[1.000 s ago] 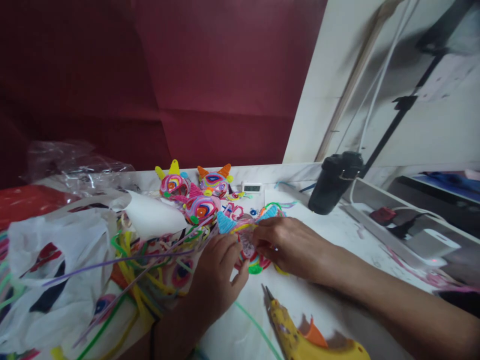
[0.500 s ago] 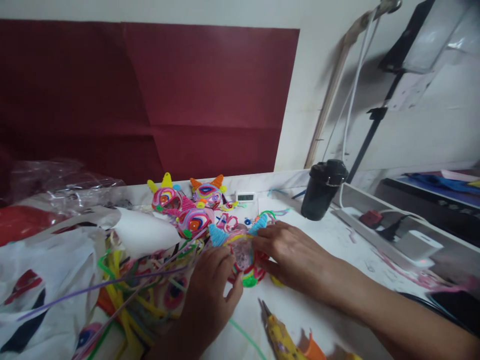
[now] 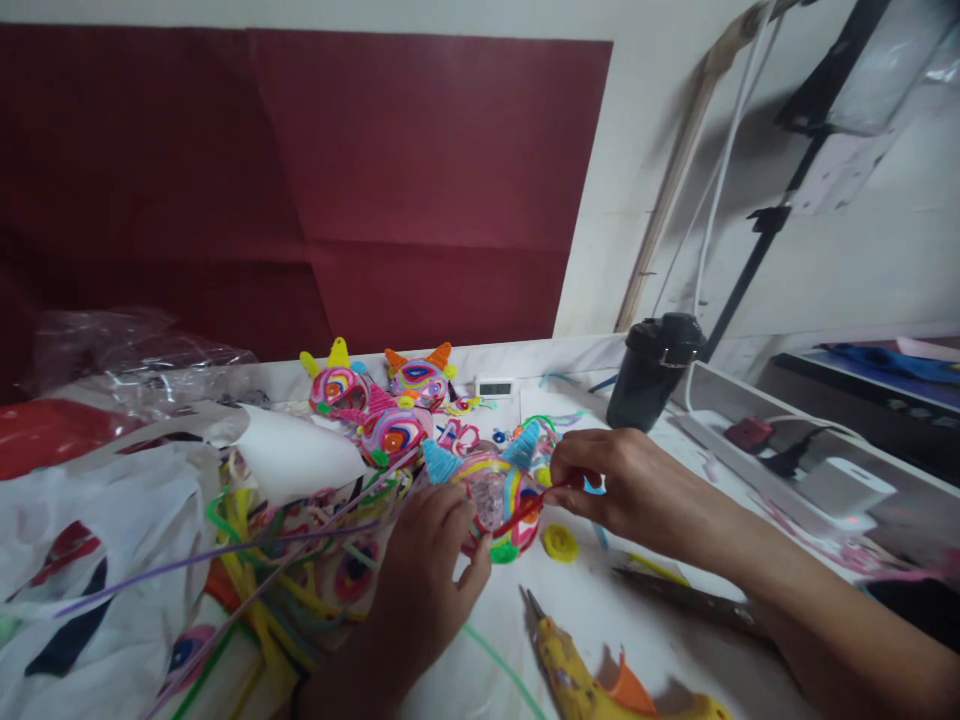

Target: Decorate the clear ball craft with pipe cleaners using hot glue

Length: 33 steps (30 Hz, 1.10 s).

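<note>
Two blue horns (image 3: 441,462) top the rainbow ornament (image 3: 508,497) in left fingers (image 3: 448,512); right fingers (image 3: 574,482) pinch its red strand (image 3: 523,512).

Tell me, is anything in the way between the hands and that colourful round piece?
Nothing visible. The left hand grips the piece at its left edge, and the right hand pinches a red strip lying across its front.

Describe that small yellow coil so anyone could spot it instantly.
On the white table, look just beside the right hand. The small flat yellow coiled disc lies there alone, one colour only, unlike the multicoloured horned ornament beside it.
</note>
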Tool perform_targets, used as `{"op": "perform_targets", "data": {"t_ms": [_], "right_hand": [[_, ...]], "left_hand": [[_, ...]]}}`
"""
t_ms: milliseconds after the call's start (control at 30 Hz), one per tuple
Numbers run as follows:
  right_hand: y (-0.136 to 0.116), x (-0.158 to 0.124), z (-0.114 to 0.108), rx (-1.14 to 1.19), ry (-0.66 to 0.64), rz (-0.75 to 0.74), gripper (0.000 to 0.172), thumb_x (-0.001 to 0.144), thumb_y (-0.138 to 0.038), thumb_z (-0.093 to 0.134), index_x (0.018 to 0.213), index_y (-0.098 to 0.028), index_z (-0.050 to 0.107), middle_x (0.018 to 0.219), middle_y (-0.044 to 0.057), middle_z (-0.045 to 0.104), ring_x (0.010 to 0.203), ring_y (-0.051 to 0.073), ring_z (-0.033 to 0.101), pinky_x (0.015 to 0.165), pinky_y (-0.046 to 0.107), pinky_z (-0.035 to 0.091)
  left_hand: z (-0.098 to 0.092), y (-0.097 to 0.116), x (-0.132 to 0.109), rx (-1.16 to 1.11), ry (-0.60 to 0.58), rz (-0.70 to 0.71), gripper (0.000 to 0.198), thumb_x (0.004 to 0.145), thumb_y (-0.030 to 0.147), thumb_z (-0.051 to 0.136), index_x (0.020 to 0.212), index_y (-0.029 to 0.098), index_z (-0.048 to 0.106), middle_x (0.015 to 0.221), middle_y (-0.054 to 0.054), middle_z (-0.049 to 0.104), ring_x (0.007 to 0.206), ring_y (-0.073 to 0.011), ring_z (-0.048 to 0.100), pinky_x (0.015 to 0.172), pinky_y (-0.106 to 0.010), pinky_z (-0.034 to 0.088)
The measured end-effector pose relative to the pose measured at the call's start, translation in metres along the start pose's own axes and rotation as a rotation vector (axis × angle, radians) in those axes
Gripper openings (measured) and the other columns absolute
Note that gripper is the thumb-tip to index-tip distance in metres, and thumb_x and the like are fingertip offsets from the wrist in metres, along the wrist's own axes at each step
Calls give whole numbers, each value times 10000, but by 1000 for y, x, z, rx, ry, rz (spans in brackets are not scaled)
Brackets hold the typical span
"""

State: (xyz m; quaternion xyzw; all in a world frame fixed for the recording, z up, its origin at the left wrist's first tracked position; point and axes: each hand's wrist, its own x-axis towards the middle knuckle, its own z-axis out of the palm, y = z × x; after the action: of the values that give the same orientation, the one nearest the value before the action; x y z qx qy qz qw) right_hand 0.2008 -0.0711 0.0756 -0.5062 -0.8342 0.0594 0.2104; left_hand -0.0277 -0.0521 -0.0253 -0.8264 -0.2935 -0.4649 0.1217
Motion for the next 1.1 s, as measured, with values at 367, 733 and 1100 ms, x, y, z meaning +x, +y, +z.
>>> {"op": "perform_targets", "data": {"t_ms": [367, 733, 1100], "right_hand": [[-2, 4, 29, 807, 80, 274, 360, 682, -456, 780, 674, -174, 555, 592, -12, 595, 533, 112, 525, 493, 220, 397], [-1, -4, 44, 621, 16, 168, 203, 808, -369, 634, 734, -182, 605, 664, 13, 616, 605, 151, 535, 550, 263, 423], [-6, -2, 36, 301, 52, 50, 103, 854, -205, 611, 762, -170, 642, 673, 17, 645, 600, 153, 566, 575, 266, 408]], "left_hand": [[0, 1, 1, -11, -29, -11, 183, 829, 119, 585, 1008, 141, 554, 1004, -96, 623, 984, -228, 590, 892, -387, 528], [-3, 3, 2, -3, -49, -10, 166, 823, 130, 595, 985, 134, 559, 993, -100, 633, 977, -231, 591, 898, -388, 526], [-5, 2, 0, -45, -70, 0, 229, 810, 120, 571, 1038, 111, 567, 1027, -118, 627, 1009, -242, 578, 920, -396, 522]]}}
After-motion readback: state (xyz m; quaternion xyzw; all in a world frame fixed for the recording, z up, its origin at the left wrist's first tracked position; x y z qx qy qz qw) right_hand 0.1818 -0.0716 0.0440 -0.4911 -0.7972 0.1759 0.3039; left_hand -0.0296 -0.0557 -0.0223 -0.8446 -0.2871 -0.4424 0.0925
